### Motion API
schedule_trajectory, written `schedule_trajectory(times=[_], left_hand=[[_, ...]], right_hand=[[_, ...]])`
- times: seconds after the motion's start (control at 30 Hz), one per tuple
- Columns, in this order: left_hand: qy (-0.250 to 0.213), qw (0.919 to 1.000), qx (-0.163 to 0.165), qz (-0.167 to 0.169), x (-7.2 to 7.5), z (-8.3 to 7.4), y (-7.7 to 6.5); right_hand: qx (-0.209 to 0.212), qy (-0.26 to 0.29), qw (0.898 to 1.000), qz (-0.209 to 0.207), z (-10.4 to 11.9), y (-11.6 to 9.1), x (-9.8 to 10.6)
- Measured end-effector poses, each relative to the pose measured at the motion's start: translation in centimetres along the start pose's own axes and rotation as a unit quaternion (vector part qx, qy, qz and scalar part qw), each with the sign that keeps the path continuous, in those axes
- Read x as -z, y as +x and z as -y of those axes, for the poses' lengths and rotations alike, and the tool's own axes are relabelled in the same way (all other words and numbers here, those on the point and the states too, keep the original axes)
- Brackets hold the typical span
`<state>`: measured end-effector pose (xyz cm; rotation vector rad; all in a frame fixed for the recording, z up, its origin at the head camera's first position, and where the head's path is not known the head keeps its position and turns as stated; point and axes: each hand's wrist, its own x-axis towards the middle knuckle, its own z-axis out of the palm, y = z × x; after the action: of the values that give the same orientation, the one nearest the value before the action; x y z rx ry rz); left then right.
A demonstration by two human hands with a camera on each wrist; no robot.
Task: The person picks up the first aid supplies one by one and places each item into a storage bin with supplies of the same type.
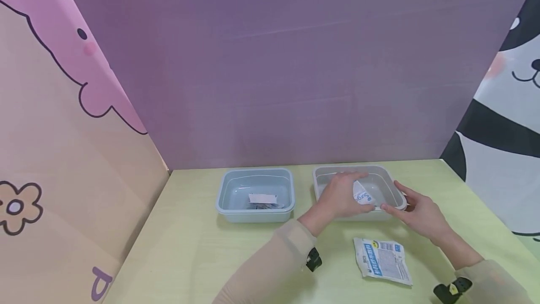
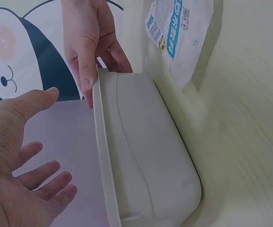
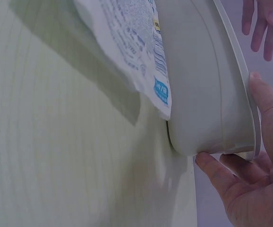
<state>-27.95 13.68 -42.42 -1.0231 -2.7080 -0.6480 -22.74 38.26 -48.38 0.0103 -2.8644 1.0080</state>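
Observation:
A grey plastic container (image 1: 390,186) stands at the back right of the table. My left hand (image 1: 342,193) is over it, and the left wrist view shows that hand's fingers (image 2: 46,182) spread and holding nothing. Inside lies a white packet with blue lettering (image 1: 363,194), partly covered by the left hand. At the container's right end my right hand (image 1: 422,213) grips the rim, thumb on the edge and fingers along the outer side, as the right wrist view also shows. In front of the container lies a white and blue printed packet (image 1: 384,262), flat on the table.
To the left stands a light blue plastic container (image 1: 255,217) with a small white-labelled packet (image 1: 262,199) inside. A purple panel (image 1: 253,69) rises behind the pale yellow table (image 1: 177,257). Printed side panels show a pink figure (image 1: 63,27) and a panda (image 1: 506,130).

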Motion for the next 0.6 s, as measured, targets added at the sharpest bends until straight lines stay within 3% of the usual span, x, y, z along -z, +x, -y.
schedule_trajectory(times=[0.6], left_hand=[[-0.024,0.9995,-0.018,-0.01,-0.34,-0.37,-0.82]], right_hand=[[-0.001,-0.005,1.0,0.003,-0.17,0.13,0.28]])
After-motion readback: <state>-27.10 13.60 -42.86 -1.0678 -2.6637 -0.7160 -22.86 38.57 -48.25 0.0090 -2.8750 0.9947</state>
